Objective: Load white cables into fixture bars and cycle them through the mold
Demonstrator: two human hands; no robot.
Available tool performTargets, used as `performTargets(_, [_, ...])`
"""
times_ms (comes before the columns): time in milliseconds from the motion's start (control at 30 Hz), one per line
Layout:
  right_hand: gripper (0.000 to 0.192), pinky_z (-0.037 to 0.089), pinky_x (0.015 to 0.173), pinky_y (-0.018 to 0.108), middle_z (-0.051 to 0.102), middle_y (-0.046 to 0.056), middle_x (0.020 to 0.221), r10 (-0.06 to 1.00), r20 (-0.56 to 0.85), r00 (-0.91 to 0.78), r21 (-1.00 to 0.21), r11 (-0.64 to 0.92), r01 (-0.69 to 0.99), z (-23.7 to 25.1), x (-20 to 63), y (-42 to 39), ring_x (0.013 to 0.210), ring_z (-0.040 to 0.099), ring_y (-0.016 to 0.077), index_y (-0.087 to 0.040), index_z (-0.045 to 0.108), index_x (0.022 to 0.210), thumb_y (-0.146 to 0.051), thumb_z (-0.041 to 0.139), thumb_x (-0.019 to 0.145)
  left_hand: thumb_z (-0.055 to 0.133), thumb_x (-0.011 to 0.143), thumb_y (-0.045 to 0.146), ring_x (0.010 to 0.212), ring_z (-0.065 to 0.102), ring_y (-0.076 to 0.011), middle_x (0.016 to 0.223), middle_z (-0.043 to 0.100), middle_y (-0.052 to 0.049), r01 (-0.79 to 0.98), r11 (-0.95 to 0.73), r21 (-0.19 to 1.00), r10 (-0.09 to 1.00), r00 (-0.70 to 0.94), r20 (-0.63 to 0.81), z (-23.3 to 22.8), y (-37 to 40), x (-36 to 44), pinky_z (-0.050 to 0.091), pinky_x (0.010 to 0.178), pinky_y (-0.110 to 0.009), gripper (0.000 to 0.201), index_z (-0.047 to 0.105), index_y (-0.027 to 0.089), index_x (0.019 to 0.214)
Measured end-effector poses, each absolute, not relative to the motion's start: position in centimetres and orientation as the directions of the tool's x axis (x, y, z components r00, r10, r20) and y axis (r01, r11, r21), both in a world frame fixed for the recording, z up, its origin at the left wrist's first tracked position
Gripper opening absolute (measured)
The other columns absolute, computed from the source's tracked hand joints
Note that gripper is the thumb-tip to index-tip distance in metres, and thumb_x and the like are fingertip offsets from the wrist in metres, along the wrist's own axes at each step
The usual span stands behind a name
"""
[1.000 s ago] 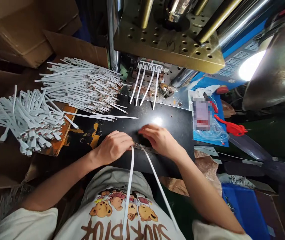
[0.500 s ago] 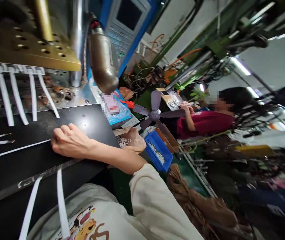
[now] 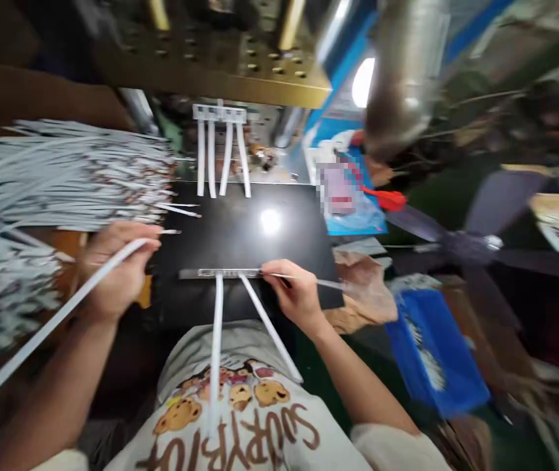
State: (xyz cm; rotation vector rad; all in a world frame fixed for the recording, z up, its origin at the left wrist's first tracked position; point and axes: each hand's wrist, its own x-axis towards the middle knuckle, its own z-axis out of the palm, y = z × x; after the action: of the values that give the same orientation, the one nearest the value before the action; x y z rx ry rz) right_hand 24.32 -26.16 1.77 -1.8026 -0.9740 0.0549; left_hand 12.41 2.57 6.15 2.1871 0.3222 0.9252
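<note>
My left hand (image 3: 117, 271) is closed around a white flat cable (image 3: 58, 320), which runs down to the lower left edge. My right hand (image 3: 293, 293) pinches a thin white cable (image 3: 329, 284) at the right end of a narrow slotted bar (image 3: 191, 274); the pinched tip is blurred. Two white cables (image 3: 216, 333) hang from that bar over my shirt. The bar lies along the near part of a black board (image 3: 230, 242). Beyond the board, a white connector strip (image 3: 220, 114) with several short cables hanging from it sits beneath a brass-coloured machine plate (image 3: 240, 88).
Heaps of white cables (image 3: 73, 170) lie at the left. To the right are a blue plastic packet (image 3: 357, 219), a brown paper bag (image 3: 365, 294), a blue bin (image 3: 440, 353) with small white parts, and a fan (image 3: 470, 245). A metal cylinder (image 3: 401, 85) hangs at upper right.
The view has swung left, bringing my left hand and the cable heaps into sight. My right hand has moved from over the board to the bar's right end.
</note>
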Motion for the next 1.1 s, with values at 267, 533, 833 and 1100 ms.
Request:
performTargets(267, [0.015, 0.056, 0.078, 0.034, 0.072, 0.006, 0.094, 0.721, 0.445, 0.531, -0.64, -0.159, 0.752, 2.4, 23.7, -24.5, 0.087, 0.069, 0.0202, -0.022, 0.065, 0.101, -0.011, 0.056, 0.097, 0.061, 0.094, 0.014, 0.094, 0.069, -0.0171, 0.097, 0.073, -0.006, -0.236, -0.782, 0.577, 0.094, 0.87, 0.484, 2.4, -1.8, 10.8, 0.055, 0.087, -0.031, 0.015, 0.069, 0.018, 0.106])
performTargets(533, [0.014, 0.056, 0.077, 0.032, 0.071, 0.008, 0.096, 0.746, 0.414, 0.522, -0.589, -0.218, 0.778, 2.7, 23.7, -24.6, 0.085, 0.069, 0.02, -0.02, 0.064, 0.1, -0.008, 0.058, 0.095, 0.051, 0.097, 0.013, 0.092, 0.069, -0.0182, 0.096, 0.073, -0.007, -0.208, -0.843, 0.496, -0.007, 0.926, 0.377, 3.8, -2.2, 11.2, 0.053, 0.085, -0.033, 0.014, 0.065, 0.016, 0.098])
performTargets(833, [0.016, 0.054, 0.073, 0.029, 0.071, 0.009, 0.096, 0.839, 0.372, 0.397, -0.465, -0.202, 0.862, 3.9, 24.3, -24.5, 0.082, 0.07, 0.0195, -0.017, 0.063, 0.1, -0.008, 0.051, 0.097, 0.056, 0.094, 0.011, 0.087, 0.067, -0.018, 0.09, 0.071, -0.004, -0.211, -0.86, 0.464, 0.027, 0.89, 0.456, 2.9, -2.8, 11.1, 0.049, 0.081, -0.032, 0.009, 0.062, 0.016, 0.096])
performTargets(1100, [0.02, 0.054, 0.071, 0.031, 0.072, 0.007, 0.089, 0.853, 0.214, 0.477, -0.562, -0.292, 0.774, 7.3, 39.2, -17.8, 0.074, 0.066, 0.0194, -0.018, 0.068, 0.107, -0.016, 0.055, 0.091, 0.041, 0.096, 0.007, 0.113, 0.063, -0.0171, 0.121, 0.068, -0.006, -0.157, -0.723, 0.673, -0.05, 0.983, 0.176, 7.1, 3.4, 17.5, 0.049, 0.099, -0.03, 0.037, 0.064, 0.021, 0.121])
